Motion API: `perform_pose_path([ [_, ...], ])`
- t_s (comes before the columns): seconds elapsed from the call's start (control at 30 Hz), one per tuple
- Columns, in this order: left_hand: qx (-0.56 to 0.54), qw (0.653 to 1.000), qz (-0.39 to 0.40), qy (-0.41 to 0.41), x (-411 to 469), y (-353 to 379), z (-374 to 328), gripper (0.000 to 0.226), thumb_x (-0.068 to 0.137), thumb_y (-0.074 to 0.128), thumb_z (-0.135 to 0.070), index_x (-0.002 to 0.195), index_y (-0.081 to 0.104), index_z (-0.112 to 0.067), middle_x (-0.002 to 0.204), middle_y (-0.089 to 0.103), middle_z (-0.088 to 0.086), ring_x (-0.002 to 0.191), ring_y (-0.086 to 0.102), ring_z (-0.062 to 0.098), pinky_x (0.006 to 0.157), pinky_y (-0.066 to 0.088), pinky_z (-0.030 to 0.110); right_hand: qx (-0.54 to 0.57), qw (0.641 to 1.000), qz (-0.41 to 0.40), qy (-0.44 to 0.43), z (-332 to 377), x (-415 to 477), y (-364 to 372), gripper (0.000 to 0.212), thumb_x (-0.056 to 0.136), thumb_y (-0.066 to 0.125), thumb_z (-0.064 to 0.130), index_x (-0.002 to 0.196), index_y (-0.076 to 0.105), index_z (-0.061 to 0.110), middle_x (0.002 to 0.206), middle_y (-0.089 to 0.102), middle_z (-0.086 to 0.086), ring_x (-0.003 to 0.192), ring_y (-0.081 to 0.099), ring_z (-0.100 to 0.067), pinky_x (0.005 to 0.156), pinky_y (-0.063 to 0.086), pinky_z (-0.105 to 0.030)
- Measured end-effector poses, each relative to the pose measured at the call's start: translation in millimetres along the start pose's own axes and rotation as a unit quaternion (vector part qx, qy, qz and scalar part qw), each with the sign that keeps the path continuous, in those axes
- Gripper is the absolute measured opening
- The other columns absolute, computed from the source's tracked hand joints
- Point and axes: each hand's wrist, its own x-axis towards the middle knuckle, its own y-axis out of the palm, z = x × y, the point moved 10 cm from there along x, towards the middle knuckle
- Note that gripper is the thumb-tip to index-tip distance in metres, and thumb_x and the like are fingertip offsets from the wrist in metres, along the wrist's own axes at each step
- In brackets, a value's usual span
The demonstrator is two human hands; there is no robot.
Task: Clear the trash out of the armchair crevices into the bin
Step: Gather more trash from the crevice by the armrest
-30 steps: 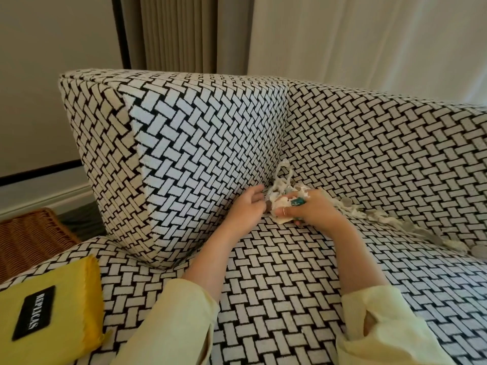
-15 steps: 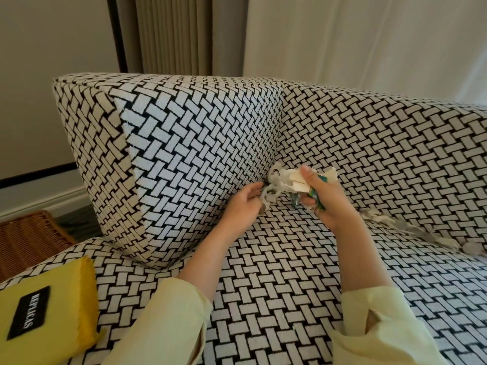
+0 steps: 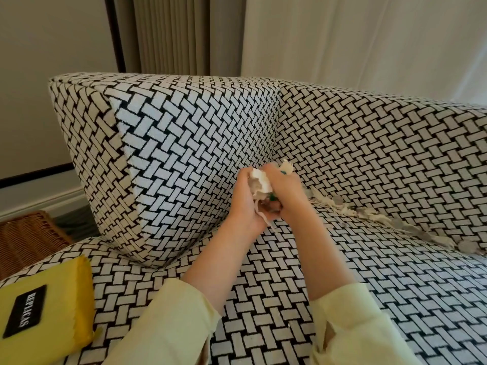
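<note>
My left hand [image 3: 243, 204] and my right hand [image 3: 286, 192] are pressed together over the seat near the back corner of the black-and-white woven armchair [image 3: 184, 143]. Both grip one wad of trash [image 3: 261, 184]: white paper scraps with a bit of green wrapper showing between the fingers. More trash [image 3: 369, 214], torn white paper and grey round pieces, lies in a line along the crevice between seat and backrest, running right from my hands. No bin that I can name is plainly in view.
A yellow pouch [image 3: 39, 309] with a black label lies on the seat's front left. A brown wicker basket [image 3: 29, 235] stands on the floor left of the armchair. Curtains hang behind the backrest.
My right hand lifted the paper wad out of the corner crevice. My left hand has closed in on it, so both hands now clasp the wad together.
</note>
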Motion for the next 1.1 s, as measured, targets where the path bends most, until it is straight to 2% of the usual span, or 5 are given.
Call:
perform_pose_path([
  [0.23,-0.073,0.997,-0.036,0.017,-2,-16,-15,0.038,0.086,0.048,-0.047,0.071,0.061,-0.015,0.064,0.063,0.003,0.068,0.060,0.018,0.066,0.049,0.027,-0.302,0.899,-0.172,-0.266,45,-31,18,0.041,0.094,0.037,0.044,0.077,0.063,0.018,0.084,0.059,-0.001,0.083,0.053,-0.020,0.072,0.036,-0.031],
  [0.6,0.044,0.996,-0.073,0.042,14,-37,-18,0.016,0.084,0.060,-0.024,0.084,0.061,-0.008,0.071,0.062,0.006,0.061,0.060,0.017,0.055,0.050,0.024,-0.392,0.881,-0.170,-0.203,15,2,-1,0.064,0.091,0.020,0.062,0.137,0.035,0.021,0.149,0.027,-0.009,0.140,0.017,-0.026,0.109,0.006,-0.055],
  [0.73,0.003,0.992,-0.109,0.069,11,-45,-24,0.028,0.089,0.052,-0.014,0.062,0.047,-0.012,0.034,0.046,-0.004,0.025,0.038,0.006,0.030,0.029,0.008,-0.241,0.943,-0.183,-0.138,-1,24,-44,0.058,0.095,0.015,0.055,0.136,0.040,0.022,0.143,0.038,-0.011,0.135,0.028,-0.027,0.110,0.017,-0.052],
  [0.93,-0.041,0.995,-0.082,0.048,17,-50,-20,0.026,0.088,0.043,-0.015,0.062,0.039,-0.014,0.053,0.032,-0.002,0.027,0.026,0.005,0.030,0.020,0.010,-0.411,0.900,-0.082,-0.119,-30,45,-22,0.038,0.094,0.044,0.027,0.128,0.051,0.009,0.124,0.057,-0.014,0.111,0.053,-0.030,0.089,0.043,-0.036],
  [1.1,-0.043,0.996,-0.067,0.040,14,-47,-15,0.036,0.092,0.041,-0.016,0.057,0.035,-0.014,0.036,0.035,-0.004,0.023,0.028,0.004,0.027,0.020,0.008,-0.457,0.882,-0.035,-0.112,-30,48,4,0.061,0.090,0.034,0.059,0.136,0.043,0.021,0.140,0.045,-0.008,0.130,0.038,-0.030,0.107,0.029,-0.046],
])
